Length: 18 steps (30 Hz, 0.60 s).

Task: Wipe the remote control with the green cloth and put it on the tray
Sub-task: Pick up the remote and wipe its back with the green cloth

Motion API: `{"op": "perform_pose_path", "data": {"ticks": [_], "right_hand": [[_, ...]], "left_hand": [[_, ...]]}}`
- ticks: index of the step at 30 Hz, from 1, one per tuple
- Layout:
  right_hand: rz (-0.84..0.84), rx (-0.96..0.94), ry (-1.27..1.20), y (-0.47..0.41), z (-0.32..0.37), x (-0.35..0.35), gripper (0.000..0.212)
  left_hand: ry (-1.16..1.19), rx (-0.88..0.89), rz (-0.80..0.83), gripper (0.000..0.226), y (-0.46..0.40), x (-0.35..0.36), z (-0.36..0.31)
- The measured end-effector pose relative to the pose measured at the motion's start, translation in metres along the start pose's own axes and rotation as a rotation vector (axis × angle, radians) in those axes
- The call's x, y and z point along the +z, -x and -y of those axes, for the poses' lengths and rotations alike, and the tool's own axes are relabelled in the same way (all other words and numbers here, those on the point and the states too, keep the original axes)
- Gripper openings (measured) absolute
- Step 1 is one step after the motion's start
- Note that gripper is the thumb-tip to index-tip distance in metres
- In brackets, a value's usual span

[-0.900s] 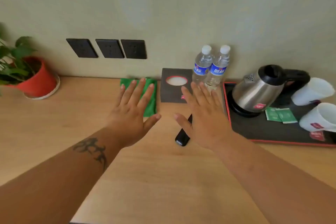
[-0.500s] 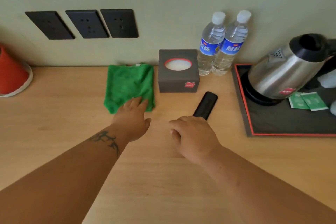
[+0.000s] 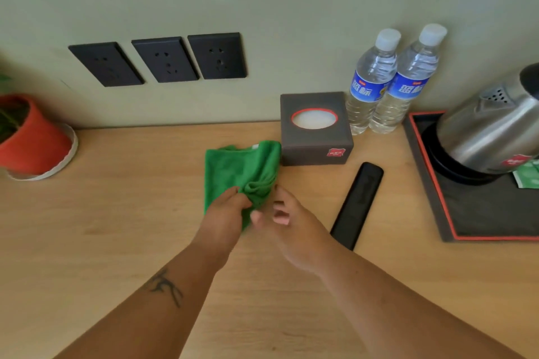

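Black remote control [image 3: 358, 204] lies flat on the wooden desk [image 3: 122, 213], long axis running diagonally, far end toward the wall. Nothing touches it. It sits between the green cloth [image 3: 239, 169] and the tray [image 3: 449, 213], apart from both.

Green cloth on the desk, just left of the tissue box [image 3: 315, 129], its right edge up against the box's left face. Near corner is bunched into folds. Left hand [image 3: 224, 218] grips that bunched part, thumb and fingers closed around the fabric; the rest of the cloth looks to be lying on the desk.

Right hand [image 3: 294, 227] sits between cloth and remote, fingers loosely curled and apart, fingertips close to the gathered cloth. Motion blur here; cannot tell whether they actually touch the fabric. Hand holds nothing.

Tray: dark with red rim, at the desk's right end. It carries a steel electric kettle [image 3: 493, 128] on a black base, with a green sachet [image 3: 528, 175] beside it, cut off by the frame edge.

Two capped water bottles [image 3: 390, 81] stand side by side against the wall, between tissue box and tray. Three black wall sockets [image 3: 163, 60] are set in a row above the desk. Red plant pot [image 3: 29, 137] on a white saucer at far left.
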State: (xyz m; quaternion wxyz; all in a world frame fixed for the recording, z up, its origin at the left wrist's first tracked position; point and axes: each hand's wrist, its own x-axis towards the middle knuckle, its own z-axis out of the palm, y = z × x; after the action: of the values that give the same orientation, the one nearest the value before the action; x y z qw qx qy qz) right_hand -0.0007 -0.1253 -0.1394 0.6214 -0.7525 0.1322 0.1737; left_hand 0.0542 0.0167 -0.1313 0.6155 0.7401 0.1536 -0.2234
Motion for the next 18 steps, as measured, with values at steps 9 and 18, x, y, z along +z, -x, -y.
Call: {"op": "perform_pose_path", "data": {"ticks": [9, 18], "right_hand": [[-0.134, 0.03, -0.178, -0.002, 0.022, 0.013, 0.025], [-0.07, -0.235, 0.189, 0.041, 0.004, 0.013, 0.043]], "left_hand": [[0.374, -0.136, 0.309, 0.047, 0.047, -0.017, 0.001], [0.21, -0.04, 0.033, 0.027, 0.062, -0.001, -0.002]]}}
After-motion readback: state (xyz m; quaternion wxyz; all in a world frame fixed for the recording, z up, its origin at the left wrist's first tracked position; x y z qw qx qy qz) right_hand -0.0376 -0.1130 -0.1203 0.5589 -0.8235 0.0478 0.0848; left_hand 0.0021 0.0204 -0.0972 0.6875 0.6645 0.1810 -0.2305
